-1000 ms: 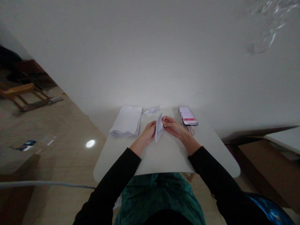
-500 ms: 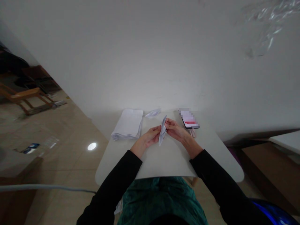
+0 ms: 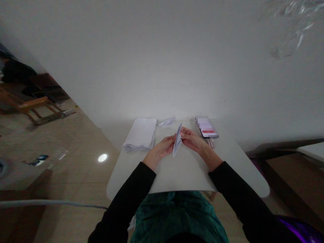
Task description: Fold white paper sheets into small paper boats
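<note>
A small piece of folded white paper (image 3: 177, 141) is held upright between my hands, above the middle of the white table (image 3: 182, 177). My left hand (image 3: 165, 147) pinches its left side, fingers closed. On the other side, my right hand (image 3: 192, 139) grips the paper between thumb and fingers. To the left lies a thick stack of white paper sheets (image 3: 140, 132). Another folded paper piece (image 3: 167, 121) rests behind my hands, near the wall.
A phone (image 3: 208, 130) with a lit screen lies on the table to the right, a pinkish loop (image 3: 211, 144) by its lower end. The white wall (image 3: 167, 60) rises right behind the table. A wooden chair (image 3: 35, 102) stands far left; a grey cable (image 3: 55, 203) crosses at lower left.
The whole view has shifted slightly, so the table and hands appear a little farther right. Both hands keep their hold on the folded paper, with hardly any movement.
</note>
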The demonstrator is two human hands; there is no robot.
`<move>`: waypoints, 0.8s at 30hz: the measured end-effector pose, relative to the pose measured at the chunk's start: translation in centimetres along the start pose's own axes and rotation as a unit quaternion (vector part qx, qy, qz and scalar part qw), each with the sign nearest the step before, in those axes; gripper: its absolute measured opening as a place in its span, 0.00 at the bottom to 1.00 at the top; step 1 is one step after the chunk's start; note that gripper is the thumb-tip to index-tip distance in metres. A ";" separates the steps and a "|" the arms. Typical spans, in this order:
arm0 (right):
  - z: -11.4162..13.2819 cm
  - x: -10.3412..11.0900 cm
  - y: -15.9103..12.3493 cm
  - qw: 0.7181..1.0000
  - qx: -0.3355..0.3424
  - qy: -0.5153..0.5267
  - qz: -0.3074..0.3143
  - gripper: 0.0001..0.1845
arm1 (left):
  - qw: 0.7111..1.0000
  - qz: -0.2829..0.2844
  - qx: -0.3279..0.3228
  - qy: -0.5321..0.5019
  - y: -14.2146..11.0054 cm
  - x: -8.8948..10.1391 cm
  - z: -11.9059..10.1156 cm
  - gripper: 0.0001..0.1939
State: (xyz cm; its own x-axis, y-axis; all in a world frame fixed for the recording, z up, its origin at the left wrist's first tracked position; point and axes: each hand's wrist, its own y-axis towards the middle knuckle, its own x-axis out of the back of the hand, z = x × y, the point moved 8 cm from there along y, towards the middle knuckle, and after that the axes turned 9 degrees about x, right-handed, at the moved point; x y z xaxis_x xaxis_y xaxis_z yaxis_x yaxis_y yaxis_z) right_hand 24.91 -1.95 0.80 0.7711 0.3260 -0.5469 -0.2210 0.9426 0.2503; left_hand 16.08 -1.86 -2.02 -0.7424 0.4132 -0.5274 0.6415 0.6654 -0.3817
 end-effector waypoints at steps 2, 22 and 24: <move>0.0 0.4 0.1 1.000 0.003 0.003 -0.017 0.16 | 1.000 0.010 -0.006 -0.020 0.0 -0.2 0.0 0.17; -0.4 0.3 -0.1 1.000 -0.002 -0.026 0.002 0.18 | 0.998 -0.037 -0.049 0.019 -0.5 0.1 -1.1 0.18; -0.4 0.5 0.0 0.999 0.007 -0.032 -0.005 0.17 | 0.996 -0.063 -0.068 0.011 -0.5 0.3 -1.4 0.15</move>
State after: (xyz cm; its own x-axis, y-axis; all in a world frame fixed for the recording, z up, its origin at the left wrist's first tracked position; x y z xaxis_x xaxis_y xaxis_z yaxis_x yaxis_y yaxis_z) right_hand 25.09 -1.71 0.21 0.8098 0.3102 -0.4979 -0.2046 0.9448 0.2559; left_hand 15.22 -1.24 -0.97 -0.8204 0.3331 -0.4647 0.5116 0.7906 -0.3365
